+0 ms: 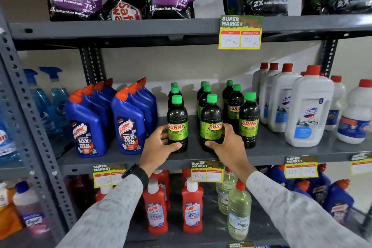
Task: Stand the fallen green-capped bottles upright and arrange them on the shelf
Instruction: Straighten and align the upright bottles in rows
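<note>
We count nine green-capped bottles on the middle shelf [271, 152], all upright, in three rows running front to back with three in each. The front bottle of the left row [177, 125] stands near the shelf's front edge, and our left hand [161, 146] wraps around its lower half, thumb across the front near the base and fingers behind. The front bottle of the middle row [211, 125] stands just beside it with a gap between, and our right hand [227, 143] grips its lower part, thumb at the base and fingers curled round its right side. The front bottle of the right row [249, 122] stands free, close to our right hand. The six others stand behind these, partly hidden.

To the left of the green caps we see two rows of blue toilet-cleaner bottles [128, 125] with orange caps; the exact number in each row is hard to tell. To the right stand white bottles with red caps [310, 110], at least seven. A dark watch [138, 173] sits on our left wrist, and both sleeves are light grey and patterned.
</note>
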The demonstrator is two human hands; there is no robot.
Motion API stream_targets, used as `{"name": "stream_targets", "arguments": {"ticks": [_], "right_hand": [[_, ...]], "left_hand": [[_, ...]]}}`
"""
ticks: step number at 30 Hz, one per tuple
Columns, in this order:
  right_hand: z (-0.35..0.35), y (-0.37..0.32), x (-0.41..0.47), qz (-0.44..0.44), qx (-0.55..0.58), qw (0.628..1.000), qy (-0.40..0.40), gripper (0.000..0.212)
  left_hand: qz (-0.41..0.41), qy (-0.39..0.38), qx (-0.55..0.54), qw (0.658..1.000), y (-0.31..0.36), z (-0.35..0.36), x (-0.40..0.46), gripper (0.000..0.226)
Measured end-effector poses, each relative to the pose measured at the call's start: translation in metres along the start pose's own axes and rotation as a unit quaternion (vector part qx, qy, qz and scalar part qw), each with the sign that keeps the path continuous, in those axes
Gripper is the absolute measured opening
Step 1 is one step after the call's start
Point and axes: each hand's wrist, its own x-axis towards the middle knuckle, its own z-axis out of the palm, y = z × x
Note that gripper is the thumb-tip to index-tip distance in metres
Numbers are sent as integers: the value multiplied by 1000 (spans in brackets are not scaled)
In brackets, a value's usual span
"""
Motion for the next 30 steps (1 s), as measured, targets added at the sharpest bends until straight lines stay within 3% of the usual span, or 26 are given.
{"name": "stream_targets", "arguments": {"ticks": [10,12,14,16,19,21,23,27,30], "right_hand": [[-2,-3,-4,-12,-8,1000,-3,81],[-5,-4,-6,-20,4,1000,-10,86],[-12,-2,-10,-26,23,999,5,87],[-23,4,-15,-45,55,995,73,67],[-40,21,-20,-101,85,969,209,34],[-51,35,-20,-88,86,959,254,39],[-64,51,-11,-35,80,970,225,56],[-103,80,12,64,53,994,65,96],[-97,78,26,70,54,996,7,101]], "left_hand": [[-2,-5,-2,1000,3,-3,-8,84],[17,1,63,998,6,-4,-17,85],[79,38,239,967,6,-6,-29,76],[127,49,390,911,2,-6,-39,68],[102,6,481,871,-8,-2,-46,80],[99,-9,515,851,-13,2,-48,86],[103,-12,534,839,-16,6,-49,91],[109,-14,540,835,-6,26,-52,89],[93,-15,539,837,-9,17,-52,88]]}}
